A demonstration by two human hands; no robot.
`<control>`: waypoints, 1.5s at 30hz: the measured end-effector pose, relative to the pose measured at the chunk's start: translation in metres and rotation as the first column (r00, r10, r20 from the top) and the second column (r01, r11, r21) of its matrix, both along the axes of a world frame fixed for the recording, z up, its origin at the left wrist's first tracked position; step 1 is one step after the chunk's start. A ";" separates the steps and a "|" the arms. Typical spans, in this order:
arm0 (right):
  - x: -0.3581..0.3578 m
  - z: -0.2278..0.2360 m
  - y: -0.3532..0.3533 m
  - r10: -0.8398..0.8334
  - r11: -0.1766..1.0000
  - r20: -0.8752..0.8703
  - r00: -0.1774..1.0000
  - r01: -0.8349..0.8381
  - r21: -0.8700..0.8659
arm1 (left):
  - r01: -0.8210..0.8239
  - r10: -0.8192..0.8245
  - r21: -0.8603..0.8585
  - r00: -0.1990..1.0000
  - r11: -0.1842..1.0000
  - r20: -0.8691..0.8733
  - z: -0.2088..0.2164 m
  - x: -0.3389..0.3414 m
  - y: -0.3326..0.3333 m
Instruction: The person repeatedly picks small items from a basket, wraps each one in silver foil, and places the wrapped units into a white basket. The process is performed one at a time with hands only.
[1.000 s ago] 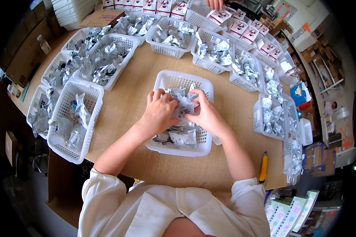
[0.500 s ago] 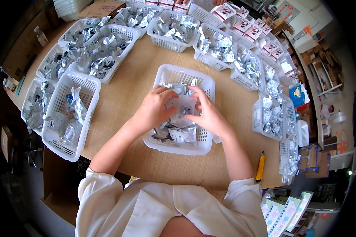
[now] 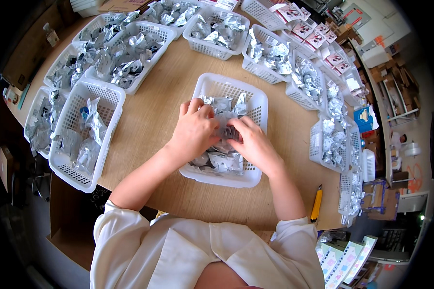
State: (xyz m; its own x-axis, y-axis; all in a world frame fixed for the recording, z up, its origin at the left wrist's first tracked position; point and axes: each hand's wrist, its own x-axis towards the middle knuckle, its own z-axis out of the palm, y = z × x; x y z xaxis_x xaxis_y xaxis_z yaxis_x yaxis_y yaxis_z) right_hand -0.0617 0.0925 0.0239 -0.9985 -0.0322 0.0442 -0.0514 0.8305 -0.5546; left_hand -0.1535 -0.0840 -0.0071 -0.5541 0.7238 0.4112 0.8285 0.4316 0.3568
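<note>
A white perforated plastic basket stands in the middle of the table with silver foil packets inside. Above them is a small translucent plastic bag, and what it contains is too blurred to make out. My left hand grips this bag from the left with curled fingers, its fingertips partly hidden behind the bag. From the right, my right hand pinches the same bag between thumb and fingers.
On the left, a white basket holds a few bagged items, beside fuller baskets of foil packets. More foil-filled baskets curve along the back and right, with small printed boxes behind. A yellow utility knife lies near the right table edge.
Both hands have closed in on the translucent bag, the right one from a wider spread. The whole view has shifted slightly, moving the baskets a little within it.
</note>
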 end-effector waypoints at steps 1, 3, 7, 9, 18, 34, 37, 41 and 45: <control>0.000 0.002 0.000 0.004 1.000 0.001 1.000 -0.004 -0.014 | 0.000 0.000 0.003 1.000 1.000 -0.003 0.000 0.000 0.000; 0.001 0.005 0.007 0.005 0.987 0.010 1.000 -0.003 -0.159 | 0.000 0.000 0.008 1.000 1.000 -0.008 0.000 0.000 -0.001; 0.002 -0.005 0.015 -0.069 0.906 -0.080 0.994 0.029 -0.422 | 0.014 -0.032 0.237 0.997 0.971 0.070 -0.002 -0.002 0.002; 0.003 -0.002 0.014 -0.120 0.899 -0.121 0.985 0.056 -0.434 | 0.031 -0.057 0.264 0.994 0.964 0.092 -0.001 -0.002 0.002; -0.011 0.011 0.013 -0.068 0.994 -0.152 0.986 0.053 -0.097 | 0.041 -0.048 0.104 0.996 0.994 0.069 0.002 0.001 -0.001; 0.003 0.028 0.022 -0.181 0.647 -0.222 0.958 -0.054 -0.761 | -0.114 -0.460 0.549 0.419 0.828 0.782 0.019 -0.002 -0.001; 0.002 0.031 0.033 -0.101 0.620 -0.022 0.995 0.045 -0.783 | -0.133 -0.447 0.543 0.424 0.829 0.788 0.021 -0.001 -0.002; -0.001 0.037 0.038 0.055 0.758 0.063 0.997 0.000 -0.652 | -0.111 -0.432 0.531 0.455 0.840 0.779 0.016 0.000 -0.001; -0.006 0.036 0.034 0.046 0.775 0.156 0.987 0.063 -0.628 | -0.108 -0.424 0.511 0.427 0.853 0.799 0.017 -0.001 -0.001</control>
State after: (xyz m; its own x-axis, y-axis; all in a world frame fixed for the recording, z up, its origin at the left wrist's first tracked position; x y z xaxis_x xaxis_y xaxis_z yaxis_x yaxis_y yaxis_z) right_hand -0.0676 0.1267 0.0599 -0.9939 -0.0426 -0.1015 0.0848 0.2922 -0.9526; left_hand -0.1541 -0.0847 0.0102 -0.6840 0.7272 0.0581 -0.0134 -0.0922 0.9957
